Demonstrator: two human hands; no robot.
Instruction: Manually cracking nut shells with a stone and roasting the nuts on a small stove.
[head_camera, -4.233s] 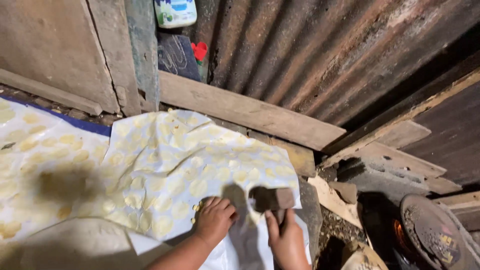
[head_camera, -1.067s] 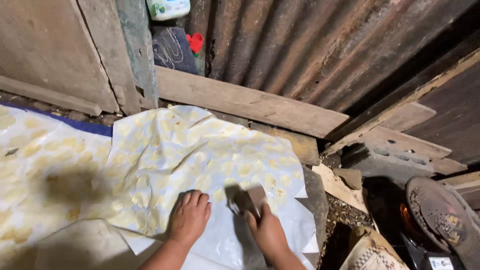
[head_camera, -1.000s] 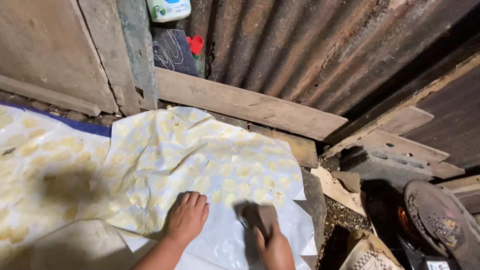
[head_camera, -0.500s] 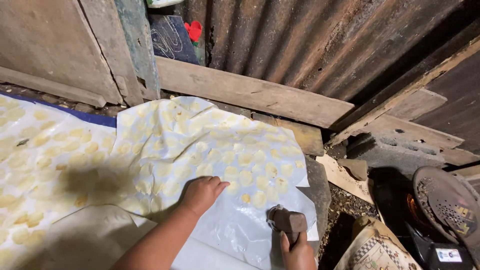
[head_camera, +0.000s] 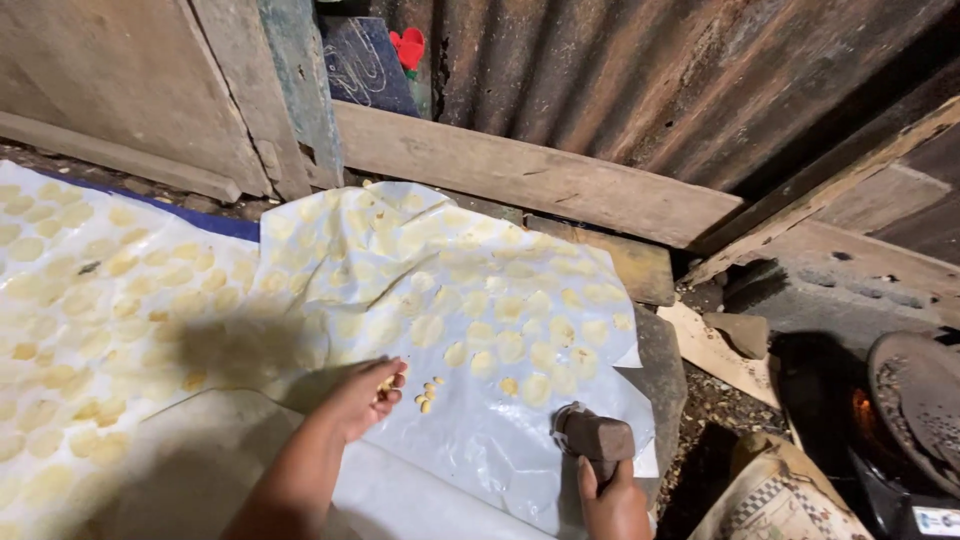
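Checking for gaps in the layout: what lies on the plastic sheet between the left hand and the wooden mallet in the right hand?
In the head view, a few small yellow lumps beside the left hand, then bare white plastic sheet up to the brown wooden mallet.

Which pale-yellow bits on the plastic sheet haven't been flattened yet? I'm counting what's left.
The little cluster of round pellets beside the left hand: small and ball-shaped, while the other pieces lie as flat discs.
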